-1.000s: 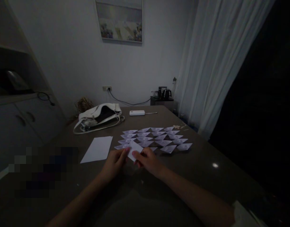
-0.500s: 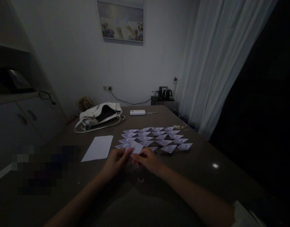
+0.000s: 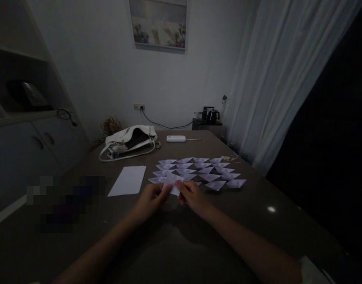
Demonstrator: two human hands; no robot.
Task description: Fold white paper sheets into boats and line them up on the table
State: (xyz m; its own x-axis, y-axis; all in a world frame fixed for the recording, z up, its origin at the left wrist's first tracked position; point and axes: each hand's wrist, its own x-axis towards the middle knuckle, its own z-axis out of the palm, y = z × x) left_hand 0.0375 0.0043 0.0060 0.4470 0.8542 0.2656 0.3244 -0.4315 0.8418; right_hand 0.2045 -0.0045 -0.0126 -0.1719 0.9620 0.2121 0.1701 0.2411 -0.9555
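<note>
Left hand: the left hand (image 3: 151, 199) pinches the left edge of a small pale folded paper piece (image 3: 172, 184) between thumb and fingertips, fingers curled around it.
Right hand: the right hand (image 3: 192, 196) grips the same piece from the right side, thumb on top; both hands meet just above the dark brown table (image 3: 257, 221).
Paper in hand: raised slightly off the table, at 6 o'clock from the rows of finished pieces and overlapping the nearest of them in the view; the dim light hides its exact folds.
Laid-out pieces: a grid of pale folded paper shapes (image 3: 198, 171) lies flat at 12 o'clock from the hands, close together in neat rows.
Blank sheet: a white rectangular sheet of paper (image 3: 128, 180) lies flat at 10 o'clock from the hands, apart from the grid.
Farther off: a white handbag with straps (image 3: 130, 141) at 11 o'clock; a white oblong power bank with a cable (image 3: 176, 138) at 12 o'clock, beyond the grid.
Risk: the hands work right at the grid's near edge, so I judge a wrist or sleeve could sweep the closest pieces out of line; in this low light an uneven pinch might crease the paper crooked.
</note>
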